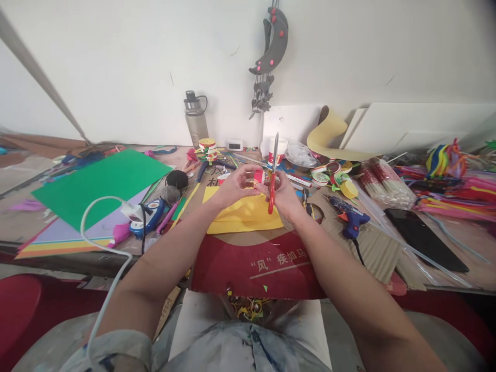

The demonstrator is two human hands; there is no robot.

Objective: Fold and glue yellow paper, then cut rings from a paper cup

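Note:
My left hand [237, 187] is closed, with its fingertips around a small red and white paper piece [259, 176], which looks cut from a paper cup. In my right hand [287, 197] is a pair of scissors [272, 192] with red handles, its blades pointing up. The right fingertips come close to the paper piece; whether they touch it I cannot tell. Below both hands lies a yellow sheet [244, 219] on a red and brown cardboard [232, 266]. A red and white paper cup [278, 151] stands behind the scissors.
A blue glue gun [353, 223] and black phone [426, 238] lie to the right. Green sheets [103, 183] and a white cable [106, 245] are at left. Behind stand a bottle [197, 124] and a finished-looking layered paper craft [207, 150]. Colourful pipe cleaners [465, 191] lie far right.

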